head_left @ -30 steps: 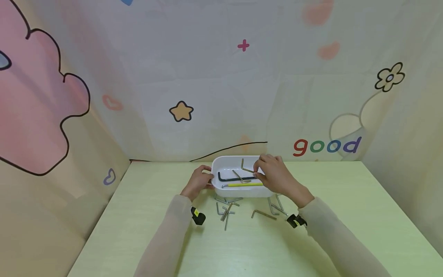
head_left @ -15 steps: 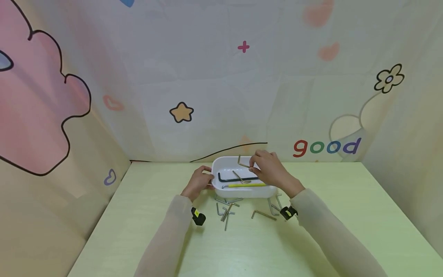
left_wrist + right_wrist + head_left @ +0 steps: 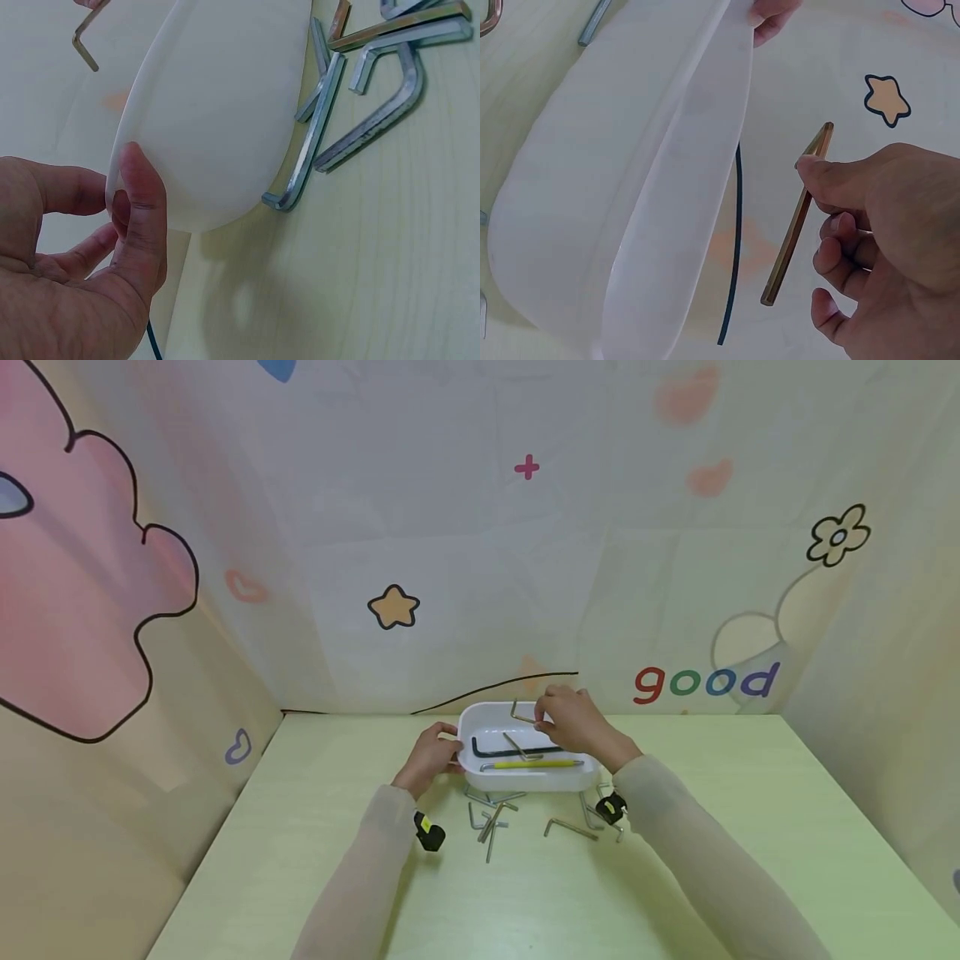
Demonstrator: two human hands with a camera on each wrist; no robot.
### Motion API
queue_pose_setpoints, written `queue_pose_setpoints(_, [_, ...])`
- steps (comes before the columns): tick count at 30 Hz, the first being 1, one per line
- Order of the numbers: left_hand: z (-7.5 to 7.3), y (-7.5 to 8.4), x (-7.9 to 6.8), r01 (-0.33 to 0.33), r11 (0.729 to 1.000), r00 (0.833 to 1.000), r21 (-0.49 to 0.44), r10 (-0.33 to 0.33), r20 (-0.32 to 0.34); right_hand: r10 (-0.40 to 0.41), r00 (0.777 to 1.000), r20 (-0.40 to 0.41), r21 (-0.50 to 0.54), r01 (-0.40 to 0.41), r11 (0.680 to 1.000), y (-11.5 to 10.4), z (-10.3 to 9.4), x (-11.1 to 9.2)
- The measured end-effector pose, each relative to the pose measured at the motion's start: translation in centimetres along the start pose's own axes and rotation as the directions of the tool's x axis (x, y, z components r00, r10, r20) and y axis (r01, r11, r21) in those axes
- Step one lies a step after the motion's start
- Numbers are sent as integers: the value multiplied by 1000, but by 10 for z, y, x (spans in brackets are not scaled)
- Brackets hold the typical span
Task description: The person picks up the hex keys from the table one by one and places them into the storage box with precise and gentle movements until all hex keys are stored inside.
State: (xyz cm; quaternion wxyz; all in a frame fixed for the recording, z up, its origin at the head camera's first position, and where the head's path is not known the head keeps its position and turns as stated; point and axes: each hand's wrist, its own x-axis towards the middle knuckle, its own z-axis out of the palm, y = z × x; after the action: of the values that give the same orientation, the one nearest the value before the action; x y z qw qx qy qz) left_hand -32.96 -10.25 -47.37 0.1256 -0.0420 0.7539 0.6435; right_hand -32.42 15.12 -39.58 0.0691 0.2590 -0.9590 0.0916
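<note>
A white plastic tub [image 3: 528,782] stands at the back of the table in the head view. My left hand [image 3: 429,758] pinches its left rim between thumb and fingers, as the left wrist view shows close up. Above the tub, my right hand [image 3: 573,720] holds a brass-coloured hex key [image 3: 789,244] between thumb and forefinger, with both its ends sticking out. Inside the tub lie a long black hex key [image 3: 487,752], a yellow-sleeved hex key [image 3: 534,765] and a smaller brass-coloured hex key [image 3: 514,744] across the black one.
Several silver and brass-coloured hex keys [image 3: 375,116] lie loose on the table in front of the tub's left side. Another brass-coloured hex key [image 3: 573,829] and a few silver hex keys [image 3: 587,814] lie towards the right. A printed cloth [image 3: 480,568] hangs right behind the tub.
My right hand has moved left and slightly up with the hex key, uncovering the right end of the yellow-sleeved one. The left hand stays at the tub's rim.
</note>
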Motion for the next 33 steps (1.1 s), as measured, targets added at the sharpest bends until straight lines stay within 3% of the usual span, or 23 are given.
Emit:
queue_pose_setpoints(22, [-1,-3,-1,1,1000,1000,8,-1,-3,36,983,179,-23,-33,999,4,10,29])
queue_pose_setpoints(33, [-3,-1,2,2,1000,1000,-2,-2,9,55,977,204,-26,-51,998,8,22,36])
